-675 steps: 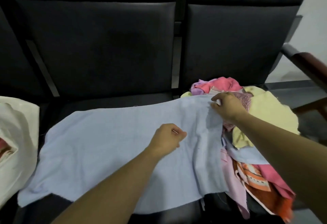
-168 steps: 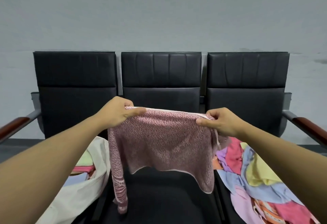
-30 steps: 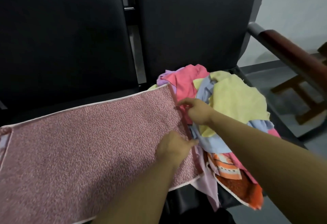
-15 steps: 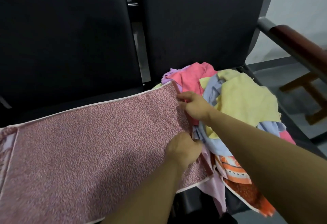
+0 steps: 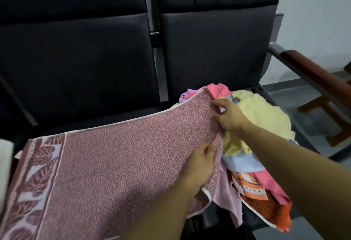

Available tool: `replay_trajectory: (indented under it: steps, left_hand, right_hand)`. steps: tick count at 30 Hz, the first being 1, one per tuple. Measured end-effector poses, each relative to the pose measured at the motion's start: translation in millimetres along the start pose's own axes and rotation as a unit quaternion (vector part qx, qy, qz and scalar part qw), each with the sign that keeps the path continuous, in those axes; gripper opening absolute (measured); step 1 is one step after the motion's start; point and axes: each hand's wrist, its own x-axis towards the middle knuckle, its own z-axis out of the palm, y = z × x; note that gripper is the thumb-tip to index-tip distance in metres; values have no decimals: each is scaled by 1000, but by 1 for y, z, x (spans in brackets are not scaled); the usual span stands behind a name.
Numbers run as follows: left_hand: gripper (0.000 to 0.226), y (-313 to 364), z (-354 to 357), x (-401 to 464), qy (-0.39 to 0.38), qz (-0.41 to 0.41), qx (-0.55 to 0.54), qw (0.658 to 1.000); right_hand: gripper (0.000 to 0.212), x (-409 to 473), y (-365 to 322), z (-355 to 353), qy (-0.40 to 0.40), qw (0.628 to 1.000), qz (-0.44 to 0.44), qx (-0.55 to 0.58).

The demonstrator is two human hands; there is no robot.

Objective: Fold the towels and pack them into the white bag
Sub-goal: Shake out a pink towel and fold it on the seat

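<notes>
- Half a second before, our hands lay at the right edge of the pink speckled towel [image 5: 117,156] without a clear hold; at this moment both had closed on that edge.
- Our right hand [image 5: 228,116] pinched the towel's far right corner, lifted slightly off the seat [image 5: 207,219] and against the pile of unfolded towels [image 5: 262,126].
- Our left hand [image 5: 201,163] gripped the same edge nearer the front of the seat, fingers curled round the cloth.
- The towel itself lay spread flat across the middle seat, its patterned border [image 5: 36,179] toward the seat's left edge.
- Only a sliver of the white bag [image 5: 4,163] showed, at the seat's left edge; what lay inside it we could not tell.
- We judged this meant spreading was finished and the first fold was about to begin, most likely by carrying the right edge over toward the patterned border.
- The pile on the right seat stayed large, so much of the task remained.
</notes>
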Motion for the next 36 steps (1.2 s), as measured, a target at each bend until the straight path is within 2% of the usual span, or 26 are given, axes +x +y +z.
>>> replay_trajectory:
  steps: [3, 6, 10, 14, 18, 27, 33, 36]
  left_hand:
    - [56, 15, -1, -10, 6, 20, 5, 1000]
    - [46, 27, -13, -25, 16, 56, -12, 998]
    - [39, 30, -61, -44, 64, 86, 5, 994]
    - [37, 17, -123, -67, 112, 76, 25, 991]
    - [33, 6, -180, -99, 149, 78, 16, 986]
    - [40, -50, -306, -161, 249, 57, 18, 967]
    - [36, -94, -358, -177, 311, 25, 27, 950]
    - [33, -117, -377, -179, 373, -6, 56, 926]
  right_hand:
    - [49, -10, -19, -12, 25, 1000, 9, 6]
    - [42, -19, -45, -13, 40, 999, -13, 26]
    - [34, -23, -85, 10, 40, 997, -47, 49]
    - [26, -25, -132, 52, 28, 996, -66, 56]
    - [43, -30, -184, 100, -6, 992, -93, 89]
    - [58, -53, -282, 226, -139, 978, -115, 108]
    - [58, -67, -320, 300, -195, 966, -145, 92]
    - [52, -70, -333, 331, -225, 958, -155, 92]
